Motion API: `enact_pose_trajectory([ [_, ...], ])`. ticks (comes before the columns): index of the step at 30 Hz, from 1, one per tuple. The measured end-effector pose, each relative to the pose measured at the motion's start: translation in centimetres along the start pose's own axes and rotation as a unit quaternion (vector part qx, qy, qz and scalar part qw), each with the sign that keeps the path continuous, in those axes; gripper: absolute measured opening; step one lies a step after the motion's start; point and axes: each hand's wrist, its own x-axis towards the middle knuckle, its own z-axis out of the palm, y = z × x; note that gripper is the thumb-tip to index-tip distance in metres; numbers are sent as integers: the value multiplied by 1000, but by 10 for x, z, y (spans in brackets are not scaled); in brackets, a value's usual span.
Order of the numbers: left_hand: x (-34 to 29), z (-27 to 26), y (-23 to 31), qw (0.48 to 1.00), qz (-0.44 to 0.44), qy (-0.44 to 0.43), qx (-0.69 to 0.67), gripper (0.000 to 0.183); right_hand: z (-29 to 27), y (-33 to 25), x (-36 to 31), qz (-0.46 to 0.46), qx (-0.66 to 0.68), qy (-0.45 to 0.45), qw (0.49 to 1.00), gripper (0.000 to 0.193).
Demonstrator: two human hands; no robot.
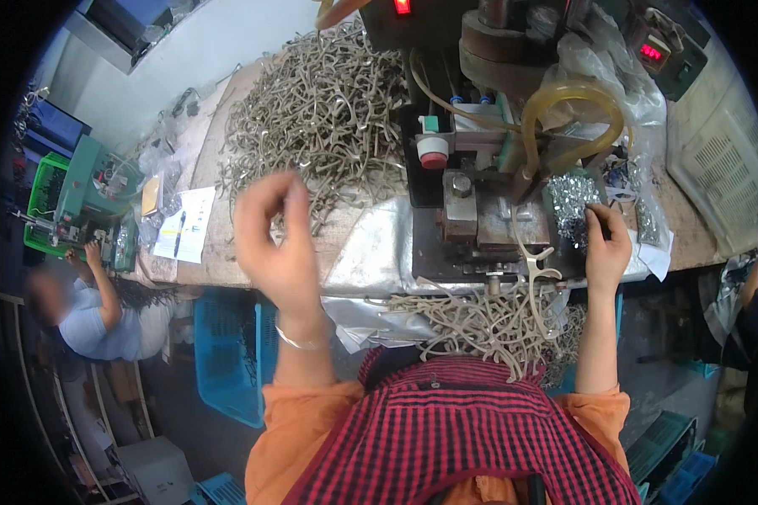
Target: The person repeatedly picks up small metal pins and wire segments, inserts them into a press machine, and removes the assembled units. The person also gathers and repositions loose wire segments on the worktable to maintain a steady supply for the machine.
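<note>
My left hand (282, 244) is raised in front of the large heap of forked metal parts (316, 109). Its thumb and fingers curl together into a loop, slightly blurred, with nothing visible between them. At the edge of a pile of tiny shiny metal pieces (574, 198), my right hand (608, 248) has its fingertips pinched; whatever they hold is too small to make out. Between the hands stands a press machine (480, 143) with a metal fixture block (461, 210). One forked metal part (534, 268) rests at the front of the fixture, its prongs toward me.
More forked parts (480, 324) are piled before my apron. A yellowish hose (574, 88) loops above the fixture, near a red button (433, 160). Blue crates (219, 362) stand below the table. At far left a person (101, 320) works at a green machine (84, 181).
</note>
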Motion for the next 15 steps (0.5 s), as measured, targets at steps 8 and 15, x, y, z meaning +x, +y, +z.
enact_pose_trajectory([
  [8, 24, 104, -142, 875, -278, -220, 330, 43, 22, -20, 4, 58, 61, -54, 995, 18],
  [15, 14, 99, -167, 987, -156, 2, -49, 20, -30, -4, -21, 114, 64, -16, 991, 15],
])
